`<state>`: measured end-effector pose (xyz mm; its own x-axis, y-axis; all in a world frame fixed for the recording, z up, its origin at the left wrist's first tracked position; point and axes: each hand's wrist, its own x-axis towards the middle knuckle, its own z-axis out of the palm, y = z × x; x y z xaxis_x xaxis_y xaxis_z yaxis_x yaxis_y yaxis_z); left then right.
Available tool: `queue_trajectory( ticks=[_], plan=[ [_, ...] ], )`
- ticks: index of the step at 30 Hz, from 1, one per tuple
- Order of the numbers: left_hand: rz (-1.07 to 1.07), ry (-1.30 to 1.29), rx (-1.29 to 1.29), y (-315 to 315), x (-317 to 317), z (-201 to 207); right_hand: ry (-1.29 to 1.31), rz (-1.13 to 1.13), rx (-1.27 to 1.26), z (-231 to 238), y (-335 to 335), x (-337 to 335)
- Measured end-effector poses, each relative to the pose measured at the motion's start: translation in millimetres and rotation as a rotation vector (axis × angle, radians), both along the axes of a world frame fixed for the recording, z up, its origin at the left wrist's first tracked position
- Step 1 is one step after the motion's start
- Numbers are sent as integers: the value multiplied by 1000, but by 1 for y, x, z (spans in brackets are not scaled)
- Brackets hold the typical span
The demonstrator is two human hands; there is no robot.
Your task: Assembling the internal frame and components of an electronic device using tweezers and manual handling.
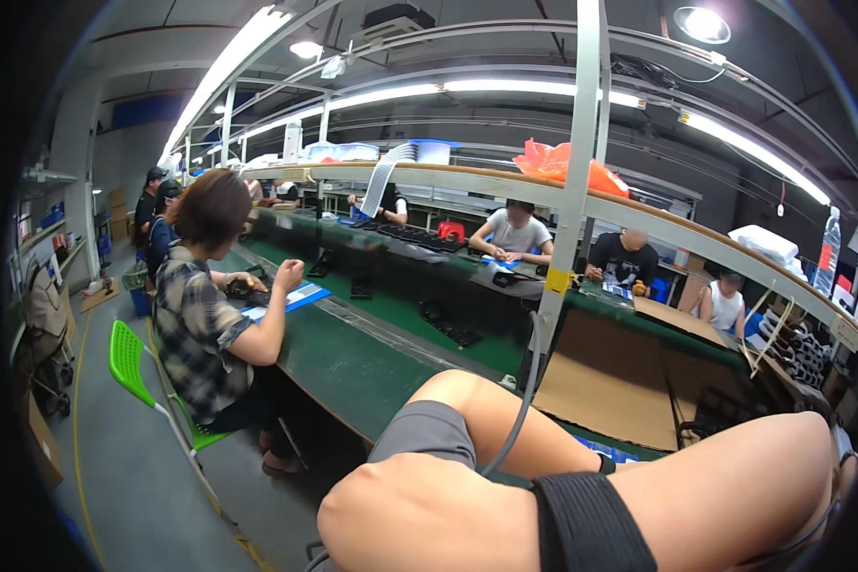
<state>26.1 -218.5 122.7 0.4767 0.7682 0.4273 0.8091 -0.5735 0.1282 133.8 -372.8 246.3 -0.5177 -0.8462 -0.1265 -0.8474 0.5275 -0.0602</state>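
Both forearms cross low in the foreground, a black strap (591, 524) round the nearer one and a grey cable (524, 400) looping between them, but the hands themselves sit out of view, so their grip can't be told. Past them, flat brown cardboard sheets (620, 381) lie on the long green counter (353, 362), whose near edge meets an open grey floor aisle. One green chair (129, 367) seats a person in plaid; three more people sit opposite.

long green bench (353, 357) — cardboard sheets (605, 400), black trays (453, 334) on it
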Motion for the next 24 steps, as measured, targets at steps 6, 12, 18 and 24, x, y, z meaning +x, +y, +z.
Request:
queue_trajectory(
  ticks=[6, 12, 18, 24],
  plan=[
    [-32, 32, 87, 14, 2, -32, -46, -58, -84, 0, -2, 7],
    [-84, 63, 191, 36, 8, -65, -81, -140, -155, 5, -3, 6],
    [-120, 127, 305, 58, 15, -72, -75, -204, -220, 28, -3, 13],
    [-204, 230, 374, 65, 28, -66, 412, -116, -671, 74, 0, -28]
  ],
)
